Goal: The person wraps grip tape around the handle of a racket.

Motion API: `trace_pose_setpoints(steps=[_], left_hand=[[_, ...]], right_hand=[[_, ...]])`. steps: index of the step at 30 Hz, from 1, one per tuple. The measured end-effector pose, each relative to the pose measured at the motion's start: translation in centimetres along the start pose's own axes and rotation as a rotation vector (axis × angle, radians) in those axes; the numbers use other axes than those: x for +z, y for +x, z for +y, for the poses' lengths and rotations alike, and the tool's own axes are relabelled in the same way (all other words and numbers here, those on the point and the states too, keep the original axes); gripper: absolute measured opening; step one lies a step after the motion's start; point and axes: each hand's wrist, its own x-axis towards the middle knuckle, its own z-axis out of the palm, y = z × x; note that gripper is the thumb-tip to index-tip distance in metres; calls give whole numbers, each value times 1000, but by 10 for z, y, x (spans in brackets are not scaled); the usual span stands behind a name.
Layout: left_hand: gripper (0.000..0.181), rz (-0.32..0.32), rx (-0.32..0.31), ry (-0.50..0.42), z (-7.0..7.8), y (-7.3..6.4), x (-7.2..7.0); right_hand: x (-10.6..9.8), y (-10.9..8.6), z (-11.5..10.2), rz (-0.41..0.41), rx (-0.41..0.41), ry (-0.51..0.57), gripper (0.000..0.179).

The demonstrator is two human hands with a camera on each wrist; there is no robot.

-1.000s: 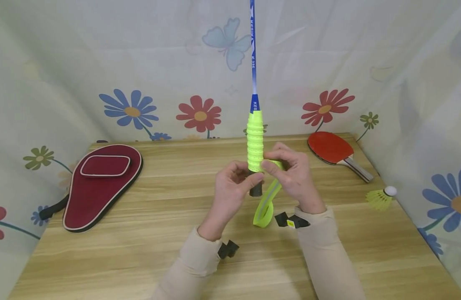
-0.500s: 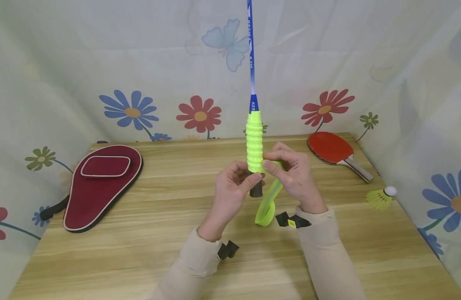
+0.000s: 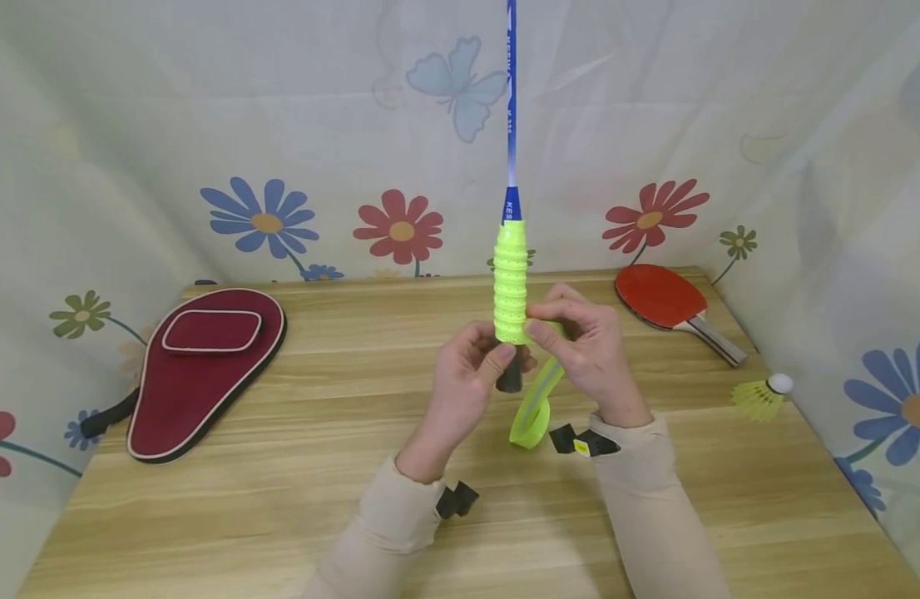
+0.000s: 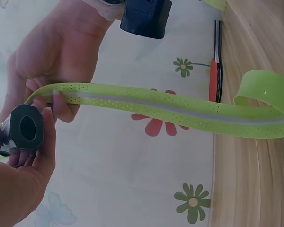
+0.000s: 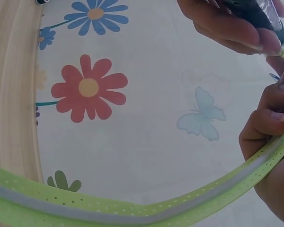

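A badminton racket point(image 3: 511, 204) stands upright between the hands, its head beyond the top of the head view. Yellow-green grip tape point(image 3: 510, 283) winds in ridged turns over most of the handle, and the black handle end point(image 3: 509, 378) shows bare below. My left hand point(image 3: 463, 374) grips that lower end between thumb and fingers. My right hand point(image 3: 591, 345) pinches the tape just where it leaves the handle. From there the loose tape point(image 4: 146, 104) hangs in a curl towards the table, with a grey stripe along its perforated face.
A dark red paddle case point(image 3: 190, 391) lies at the left of the wooden table point(image 3: 318, 499). A red table tennis paddle point(image 3: 660, 295) lies at the back right, with a yellow shuttlecock point(image 3: 763, 395) in front of it. Printed curtains point(image 3: 340, 125) surround the table.
The racket's shaft sways slightly left, then tilts a little back to the right. Both hands keep their holds almost in place, and the tape's loose curl shifts only slightly.
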Motion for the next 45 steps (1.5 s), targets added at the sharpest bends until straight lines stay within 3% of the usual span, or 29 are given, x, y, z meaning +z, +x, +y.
trace_pose_setpoints(steps=[5, 22, 29, 45], left_hand=[[20, -15, -8, -21, 0, 0, 2], [26, 52, -25, -137, 1, -3, 9], [25, 88, -35, -219, 1, -2, 10], [19, 102, -35, -253, 5, 0, 8]], right_hand=[[2, 0, -1, 12, -6, 9, 17], [8, 2, 0, 26, -61, 19, 20], [10, 1, -2, 11, -34, -14, 18], [11, 2, -2, -48, 37, -38, 22]])
